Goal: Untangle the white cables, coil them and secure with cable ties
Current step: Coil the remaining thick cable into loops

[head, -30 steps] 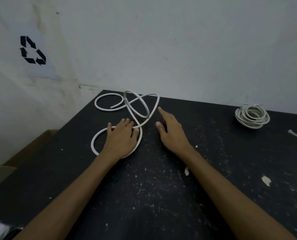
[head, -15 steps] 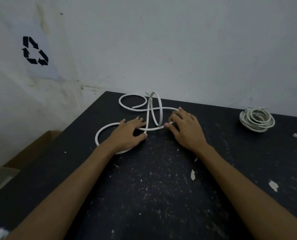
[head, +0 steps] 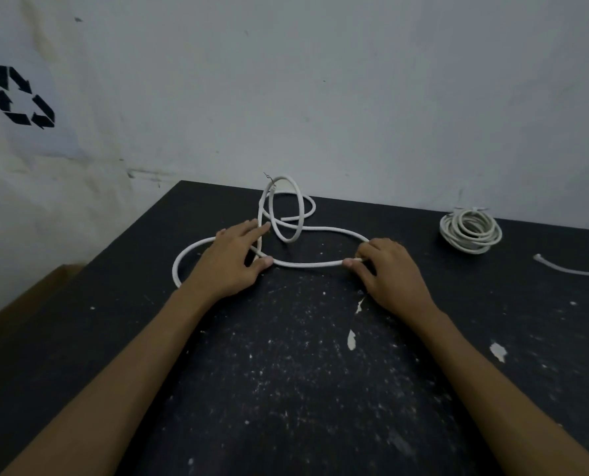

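A loose white cable (head: 306,264) lies in tangled loops at the far middle of the black table (head: 286,389), with one loop standing upright near the wall. My left hand (head: 231,261) rests flat on the left loop, thumb and fingers pressing the cable where it crosses. My right hand (head: 385,269) pinches the cable at the right end of a stretched loop. A second white cable (head: 471,231) sits coiled at the far right, apart from both hands.
A short white cable piece (head: 567,267) lies at the right edge. The white wall (head: 320,97) stands right behind the table. A cardboard box (head: 21,300) sits below the table's left edge. White paint flakes dot the tabletop.
My right hand took hold of the cable and drew it rightward, widening a loop. My left hand stayed on the left loop. The upright loop shifted.
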